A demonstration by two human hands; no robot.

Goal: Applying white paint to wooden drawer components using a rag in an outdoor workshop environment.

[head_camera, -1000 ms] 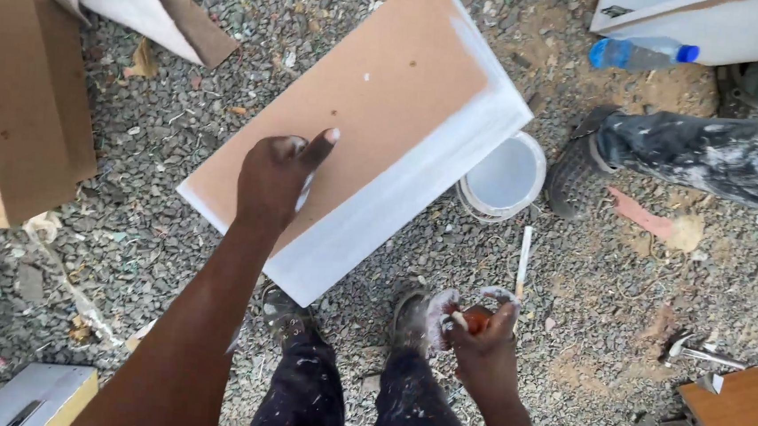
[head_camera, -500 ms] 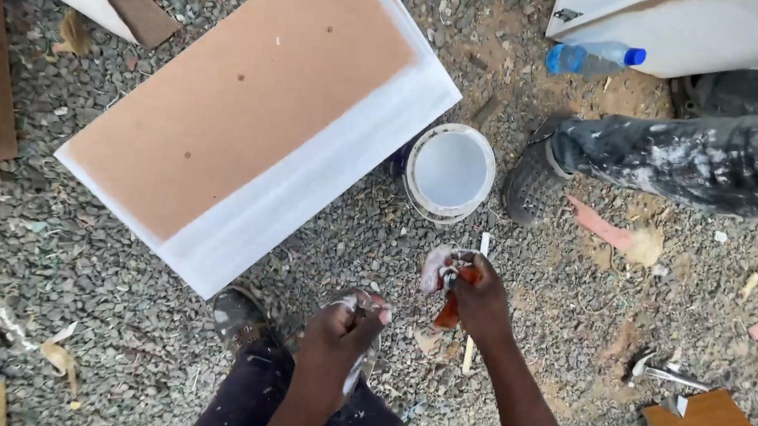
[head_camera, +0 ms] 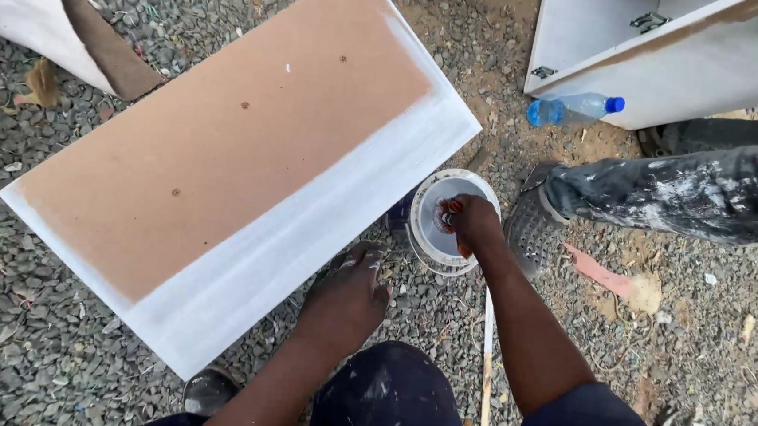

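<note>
Tool in right hand (head_camera: 470,226): only an orange-red handle is seen over the round white paint bucket (head_camera: 430,243); its working end is hidden.
Bucket's near rim: covered by that hand.
Paint-spattered trouser leg (head_camera: 691,195) right of bucket: cut off by the frame edge.

Right hand (head_camera: 472,224) dips into white bucket (head_camera: 422,234) (beside the half-painted board (head_camera: 223,158)).

One head-worn camera looks steeply down, close over the gravel ground (head_camera: 50,341).
</note>
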